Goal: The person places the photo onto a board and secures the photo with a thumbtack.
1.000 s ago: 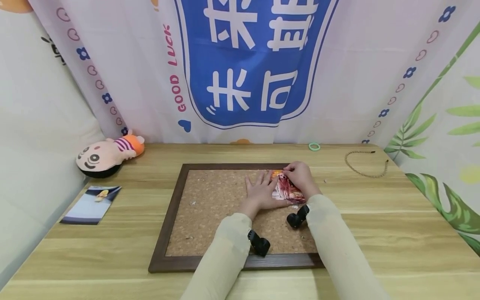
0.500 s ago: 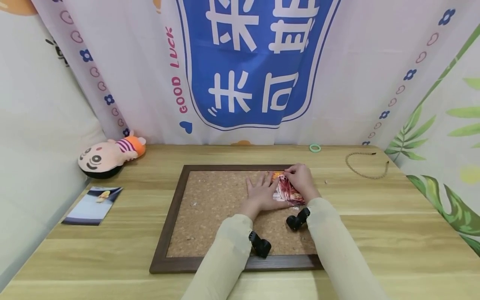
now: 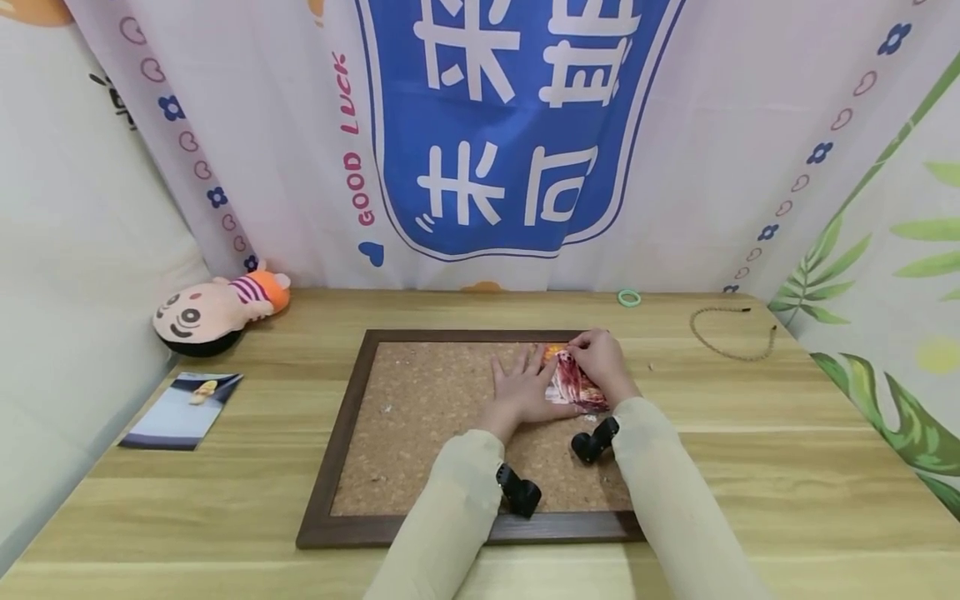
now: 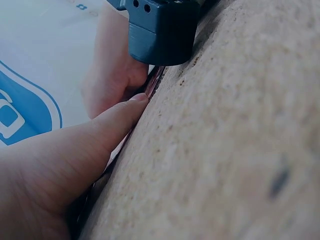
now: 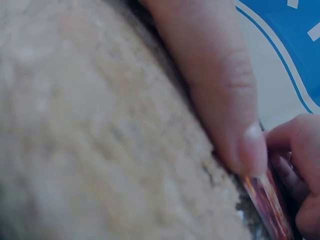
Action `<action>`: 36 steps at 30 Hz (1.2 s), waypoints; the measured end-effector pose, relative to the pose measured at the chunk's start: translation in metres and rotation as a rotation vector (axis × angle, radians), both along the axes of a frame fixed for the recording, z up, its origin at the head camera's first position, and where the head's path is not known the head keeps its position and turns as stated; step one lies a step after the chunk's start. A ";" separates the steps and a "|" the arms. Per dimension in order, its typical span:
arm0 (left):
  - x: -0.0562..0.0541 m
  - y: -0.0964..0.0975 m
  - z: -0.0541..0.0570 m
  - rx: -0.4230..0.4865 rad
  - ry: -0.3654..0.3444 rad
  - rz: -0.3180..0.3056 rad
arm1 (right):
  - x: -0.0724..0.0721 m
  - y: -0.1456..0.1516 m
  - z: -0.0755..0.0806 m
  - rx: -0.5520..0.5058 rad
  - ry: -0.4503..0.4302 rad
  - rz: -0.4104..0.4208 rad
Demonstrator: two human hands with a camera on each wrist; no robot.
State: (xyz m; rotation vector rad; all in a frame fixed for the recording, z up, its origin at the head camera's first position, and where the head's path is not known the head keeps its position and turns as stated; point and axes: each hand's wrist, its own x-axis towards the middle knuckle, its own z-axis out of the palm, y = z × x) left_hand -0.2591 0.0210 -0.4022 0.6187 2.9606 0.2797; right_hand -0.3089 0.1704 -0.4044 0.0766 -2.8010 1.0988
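A photo (image 3: 572, 385) of a dog against red and orange lies in the upper right part of a cork board (image 3: 420, 417) with a dark brown frame. My left hand (image 3: 522, 392) rests flat on the board with fingers spread, touching the photo's left side; its thumb (image 4: 120, 117) lies along the lower edge. At the photo's upper edge, the curled right hand (image 3: 602, 361) pinches with thumb and forefinger. What sits between those fingertips is hidden, also in the right wrist view, where the curled fingers of the right hand (image 5: 306, 165) show beside the left thumb (image 5: 220, 100).
Another photo (image 3: 182, 411) lies on the wooden table to the left, near a plush doll (image 3: 221, 312). Behind the board is a green ring (image 3: 629, 297); a braided band (image 3: 733, 333) lies at the right. A patterned curtain (image 3: 480, 167) hangs behind the table.
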 end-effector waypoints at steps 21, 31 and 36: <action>0.000 0.001 0.001 -0.004 0.001 0.000 | 0.003 0.002 0.000 0.004 0.067 -0.006; -0.002 -0.003 0.004 0.059 -0.012 0.007 | 0.004 -0.002 0.012 0.108 0.032 0.016; -0.003 -0.008 0.014 0.143 -0.093 -0.018 | 0.004 0.008 0.037 0.159 -0.055 0.158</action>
